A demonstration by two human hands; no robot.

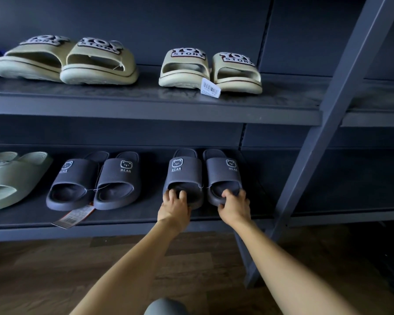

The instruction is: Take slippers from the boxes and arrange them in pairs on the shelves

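Our left hand (174, 208) grips the near end of the left dark slipper (184, 176), fingers (182, 196) curled into its opening. Our right hand (235, 206) grips the right dark slipper (223, 176) the same way. Both slippers lie side by side on the lower shelf (134, 215), to the right of another dark pair (93, 181) and a green slipper (9, 178). The upper shelf (123, 98) carries a beige pair (64, 61) and a second beige pair (209, 69).
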